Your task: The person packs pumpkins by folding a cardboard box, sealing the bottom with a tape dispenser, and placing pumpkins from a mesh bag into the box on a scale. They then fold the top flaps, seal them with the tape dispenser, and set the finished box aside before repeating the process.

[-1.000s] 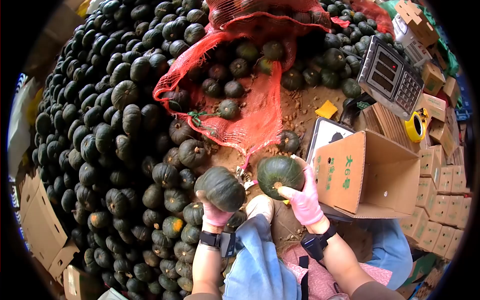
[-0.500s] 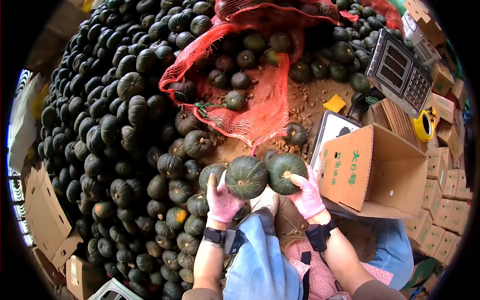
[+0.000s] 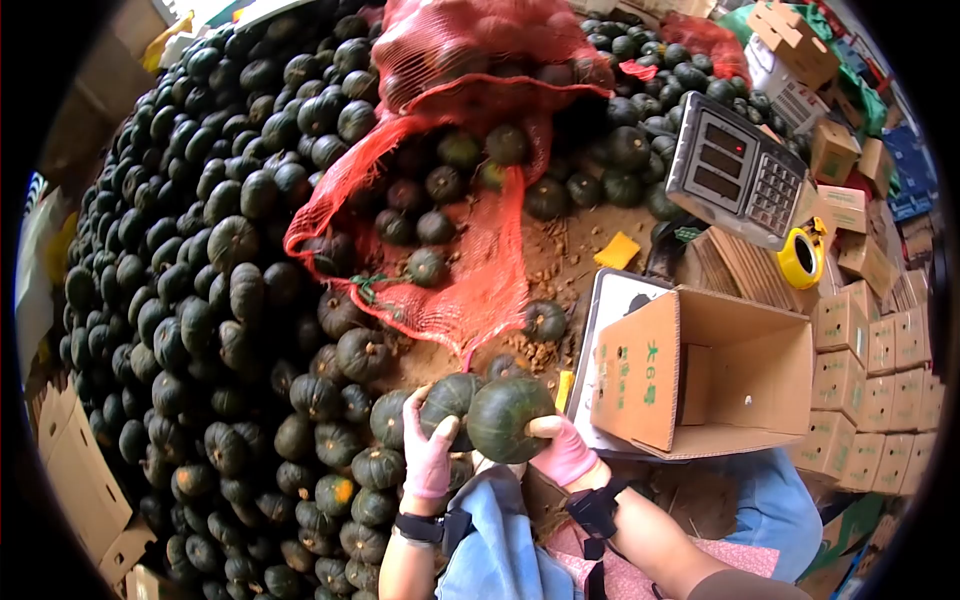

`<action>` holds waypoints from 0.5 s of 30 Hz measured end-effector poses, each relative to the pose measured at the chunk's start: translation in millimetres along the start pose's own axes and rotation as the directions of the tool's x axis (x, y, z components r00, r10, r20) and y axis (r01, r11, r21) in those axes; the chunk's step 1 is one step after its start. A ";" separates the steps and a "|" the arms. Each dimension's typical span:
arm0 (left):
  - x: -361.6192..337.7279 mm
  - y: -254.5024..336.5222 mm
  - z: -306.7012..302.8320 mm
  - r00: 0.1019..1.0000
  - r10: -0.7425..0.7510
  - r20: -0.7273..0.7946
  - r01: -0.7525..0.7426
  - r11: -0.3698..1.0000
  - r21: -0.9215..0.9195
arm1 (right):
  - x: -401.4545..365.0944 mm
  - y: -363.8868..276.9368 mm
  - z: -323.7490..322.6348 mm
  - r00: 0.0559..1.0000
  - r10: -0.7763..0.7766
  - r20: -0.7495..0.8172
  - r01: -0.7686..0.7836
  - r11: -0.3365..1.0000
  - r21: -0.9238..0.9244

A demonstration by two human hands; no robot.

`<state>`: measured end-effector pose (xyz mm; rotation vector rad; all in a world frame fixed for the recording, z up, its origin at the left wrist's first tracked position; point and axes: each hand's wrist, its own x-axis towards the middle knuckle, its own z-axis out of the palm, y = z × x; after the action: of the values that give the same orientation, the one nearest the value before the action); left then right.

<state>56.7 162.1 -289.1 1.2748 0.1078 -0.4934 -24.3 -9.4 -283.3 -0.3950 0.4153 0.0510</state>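
Observation:
My left hand [image 3: 428, 462], in a pink glove with bare fingertips, grips a dark green kabocha squash [image 3: 447, 396] by its near side. A second, rounder kabocha squash [image 3: 505, 425] is in my right hand [image 3: 566, 452], its thumb lying over the right side. The two squashes are side by side above my lap, the right one overlapping the left one in view. My right fingers are mostly hidden behind the squash. An open cardboard box [image 3: 640, 385] lies on its side on a scale platform [image 3: 590, 400], right of my hands.
A large heap of squashes [image 3: 230, 340] fills the left. Ahead lies a red mesh bag [image 3: 480, 290] with several squashes. On the right are the scale's display [image 3: 735, 170], yellow tape [image 3: 800, 258] and stacked cartons [image 3: 850, 400]. A yellow foam net [image 3: 617, 251] lies on the dirt.
The right-hand squash has turned and come in front of the left one, hiding part of it. The camera view has shifted, so the surroundings appear lower and further left.

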 end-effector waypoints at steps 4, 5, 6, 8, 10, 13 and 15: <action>6.9 12.9 -7.1 0.989 0.055 0.141 -0.088 0.965 0.245 | 0.6 -3.3 -0.7 0.985 0.069 0.157 -0.095 0.982 0.166; 7.7 17.9 -3.2 0.976 0.087 0.201 -0.159 0.911 0.380 | -0.6 -1.9 2.5 0.979 0.098 0.178 -0.138 0.963 0.230; 4.5 22.6 7.0 0.972 0.042 0.229 -0.133 0.908 0.397 | 1.2 5.8 1.4 0.987 0.044 0.158 -0.077 0.974 0.212; 2.5 18.0 3.3 0.968 0.042 0.247 -0.080 0.986 0.146 | 0.1 5.6 0.4 0.975 0.064 0.214 -0.093 0.987 0.128; -1.7 33.2 10.0 0.977 0.020 0.211 -0.049 0.990 0.136 | -2.3 -0.7 11.6 0.973 0.057 0.225 -0.074 0.995 0.068; -22.5 62.6 13.1 0.868 0.226 0.442 -0.364 0.895 0.259 | -19.3 -8.3 42.4 0.950 0.049 0.309 -0.080 0.993 0.088; -33.2 84.9 18.7 0.875 0.317 0.365 -0.425 0.865 0.267 | -44.2 -29.0 76.9 0.893 -0.058 0.446 0.033 0.997 0.064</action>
<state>58.5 171.6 -196.6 1.4950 -0.5089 -0.3739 -31.5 -5.3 -190.4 -0.3264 -0.0505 0.0828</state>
